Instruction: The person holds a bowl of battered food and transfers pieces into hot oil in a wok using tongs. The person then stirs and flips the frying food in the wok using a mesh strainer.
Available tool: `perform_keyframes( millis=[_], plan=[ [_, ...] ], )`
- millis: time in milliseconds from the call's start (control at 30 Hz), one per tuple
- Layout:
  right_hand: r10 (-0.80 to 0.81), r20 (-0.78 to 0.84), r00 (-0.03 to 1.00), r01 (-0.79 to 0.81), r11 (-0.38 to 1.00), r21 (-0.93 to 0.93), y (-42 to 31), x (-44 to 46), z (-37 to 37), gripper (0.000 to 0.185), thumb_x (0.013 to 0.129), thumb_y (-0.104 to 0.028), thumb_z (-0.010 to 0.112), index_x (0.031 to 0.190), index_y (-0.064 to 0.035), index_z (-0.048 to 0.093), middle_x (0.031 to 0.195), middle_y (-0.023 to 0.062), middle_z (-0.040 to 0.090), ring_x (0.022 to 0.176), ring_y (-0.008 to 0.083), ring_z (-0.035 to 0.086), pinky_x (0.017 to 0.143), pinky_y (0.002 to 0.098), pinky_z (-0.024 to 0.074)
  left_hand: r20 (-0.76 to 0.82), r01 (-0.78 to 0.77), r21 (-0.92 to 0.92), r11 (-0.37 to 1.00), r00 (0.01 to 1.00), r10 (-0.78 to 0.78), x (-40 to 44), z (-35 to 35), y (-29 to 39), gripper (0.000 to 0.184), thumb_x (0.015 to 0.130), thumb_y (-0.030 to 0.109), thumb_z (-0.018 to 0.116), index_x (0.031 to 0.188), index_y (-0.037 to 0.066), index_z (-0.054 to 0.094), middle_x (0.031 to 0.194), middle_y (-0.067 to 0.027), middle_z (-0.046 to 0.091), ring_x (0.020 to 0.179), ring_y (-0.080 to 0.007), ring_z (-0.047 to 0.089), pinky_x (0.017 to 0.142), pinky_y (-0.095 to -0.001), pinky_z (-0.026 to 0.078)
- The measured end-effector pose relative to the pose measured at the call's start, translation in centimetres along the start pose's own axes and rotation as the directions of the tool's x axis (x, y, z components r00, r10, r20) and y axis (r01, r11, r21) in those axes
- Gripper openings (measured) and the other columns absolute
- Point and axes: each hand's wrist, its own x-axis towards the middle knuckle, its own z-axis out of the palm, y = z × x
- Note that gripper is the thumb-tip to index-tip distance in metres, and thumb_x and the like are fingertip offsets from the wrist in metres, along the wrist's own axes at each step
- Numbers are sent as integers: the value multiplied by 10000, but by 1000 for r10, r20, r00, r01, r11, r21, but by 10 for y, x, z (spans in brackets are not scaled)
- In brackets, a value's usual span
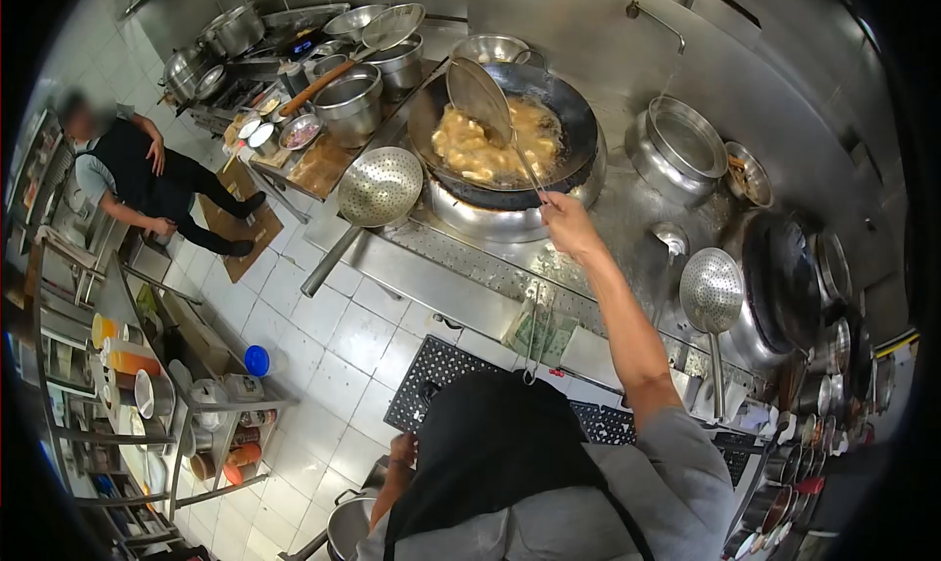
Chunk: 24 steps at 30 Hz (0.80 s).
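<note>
My right hand (569, 226) is closed around the thin handle of a wire-mesh strainer (480, 96). The strainer's round basket is tilted up inside a large black wok (578, 120). Below and around it, pale battered pieces (461, 147) lie in bubbling brown oil. Low at my side, my left hand (402, 450) is small in view, and its fingers do not show clearly. Just below that hand stands a metal pot (350, 525). Left of the wok, a perforated ladle (380, 186) rests at the stove edge with its handle pointing outward.
Another perforated ladle (712, 292) lies to the right, beside a second black wok (784, 277). A pot of water (686, 140) stands under the tap (667, 27). Tongs (537, 331) hang at the front edge. A person (147, 164) stands far left, beyond a shelf rack (235, 404).
</note>
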Motion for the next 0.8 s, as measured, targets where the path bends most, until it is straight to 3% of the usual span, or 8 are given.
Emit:
perform_keyframes(
  millis=[67,167,400,533,667,733,767,800],
  plan=[
    [-200,-45,979,193,973,-127,-4,0,4,339,923,-90,550,1224,45,628,771,88,639,672,170,579,639,340,468,34,-111,311,944,994,106,-5,2,-18,226,892,220,560,999,32,625,856,-111,636,679,-251,632,517,-361,479],
    [-340,-154,928,286,913,-291,-4,-21,8,355,911,-94,560,1232,39,628,740,111,627,682,170,579,656,348,469,75,-139,469,872,990,117,-20,8,-41,232,900,233,550,994,40,637,859,-120,646,707,-261,639,554,-371,487],
    [-255,-104,961,217,934,-283,3,-7,-14,342,906,-109,563,1212,15,650,705,146,607,652,186,557,636,357,452,84,-133,524,841,991,105,-29,19,-56,254,920,264,528,982,58,664,865,-142,668,772,-285,656,641,-395,505],
    [-382,-210,900,316,903,-290,-9,-55,-5,310,961,-87,539,1228,41,632,746,-23,520,680,80,460,597,269,380,66,-126,497,859,992,107,-22,16,-49,272,931,281,516,975,68,679,869,-155,681,809,-299,666,691,-409,516],
    [-146,-154,977,124,982,-146,0,-64,-10,318,948,-54,555,1246,35,619,737,89,600,670,138,536,649,321,463,38,-100,416,904,995,92,-4,10,-43,293,942,298,503,968,78,694,873,-167,693,847,-313,676,741,-423,526],
    [-210,-148,966,182,966,-186,21,-60,-9,329,948,-52,558,1261,33,615,743,83,605,673,132,537,644,317,461,38,-90,387,918,996,82,8,8,-37,304,948,307,497,965,83,702,875,-174,700,865,-320,680,766,-429,531],
    [-251,-141,958,219,953,-209,25,-54,-9,335,948,-52,559,1268,32,613,746,79,608,674,129,537,642,315,460,61,-144,512,847,989,132,22,6,-36,287,965,296,490,926,110,706,843,-155,693,847,-298,685,769,-420,537],
    [-298,-161,941,261,940,-220,19,-60,-7,331,950,-59,559,1264,31,616,739,68,598,668,123,528,630,314,451,25,-26,389,921,1000,18,18,5,-22,281,958,301,494,938,109,699,845,-156,692,844,-310,682,770,-426,534]
  ],
)
